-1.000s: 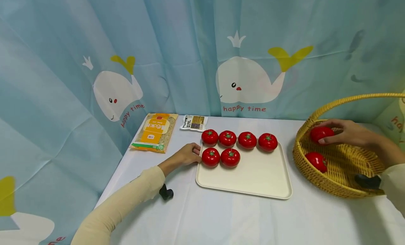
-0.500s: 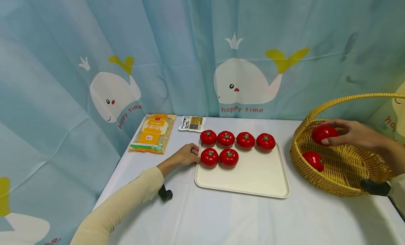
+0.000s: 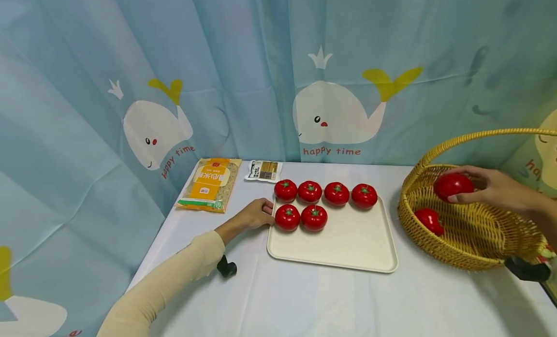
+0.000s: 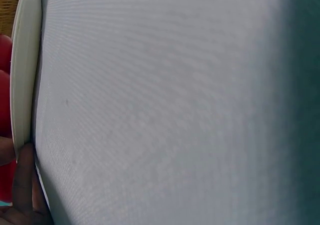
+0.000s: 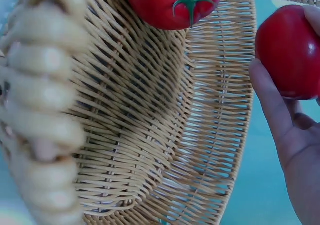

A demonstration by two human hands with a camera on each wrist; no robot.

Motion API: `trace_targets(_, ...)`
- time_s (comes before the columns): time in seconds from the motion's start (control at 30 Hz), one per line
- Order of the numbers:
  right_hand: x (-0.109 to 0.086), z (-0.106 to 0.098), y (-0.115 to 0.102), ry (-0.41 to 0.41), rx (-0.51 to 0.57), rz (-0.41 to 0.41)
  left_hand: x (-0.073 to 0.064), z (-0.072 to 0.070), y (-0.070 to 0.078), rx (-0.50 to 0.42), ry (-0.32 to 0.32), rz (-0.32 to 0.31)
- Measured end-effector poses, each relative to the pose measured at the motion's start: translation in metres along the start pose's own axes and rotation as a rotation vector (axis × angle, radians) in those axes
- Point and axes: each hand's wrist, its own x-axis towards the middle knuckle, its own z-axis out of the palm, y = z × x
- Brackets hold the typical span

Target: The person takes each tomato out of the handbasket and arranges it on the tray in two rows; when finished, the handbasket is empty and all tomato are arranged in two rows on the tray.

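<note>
My right hand (image 3: pixel 491 189) grips a red tomato (image 3: pixel 452 186) above the wicker basket (image 3: pixel 409 226). In the right wrist view the fingers curl round this tomato (image 5: pixel 290 52) beyond the basket's rim. Another tomato (image 3: pixel 429 221) with a green stem lies inside the basket, at its left side. My left hand (image 3: pixel 256 213) pinches the left edge of the cream tray (image 3: pixel 348 250); in the left wrist view its fingers (image 4: pixel 22 185) are at the tray's rim (image 4: pixel 25 70). On the tray, several tomatoes (image 3: pixel 314 218) stand in two rows, four-leaf detail too small to make out.
An orange and clear bag of grain (image 3: pixel 209 184) lies at the back left, beside a small white packet (image 3: pixel 263 170). The basket's tall handle (image 3: pixel 478 135) arches over it. A blue whale-print curtain (image 3: pixel 243 85) hangs behind the white-covered table (image 3: pixel 304 303).
My right hand has lifted the tomato up from inside the basket and shifted slightly right. The left hand stays at the tray edge, and the head view has shifted a little.
</note>
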Motion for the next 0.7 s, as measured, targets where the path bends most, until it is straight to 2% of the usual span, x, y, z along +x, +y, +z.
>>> trace_targets(0.23, -0.013, 0.004, 0.001, 0.024, 0.043, -0.068, -0.002, 0.0, 0.001, -0.004, 0.003, -0.002)
trace_targets(0.43, -0.021, 0.01, -0.008, 0.044, 0.108, -0.106, -0.001, 0.0, 0.001, -0.001, 0.012, 0.007)
trace_targets(0.7, -0.031, 0.018, -0.021, 0.014, 0.104, -0.105, 0.0, 0.001, -0.002, -0.037, -0.003, 0.042)
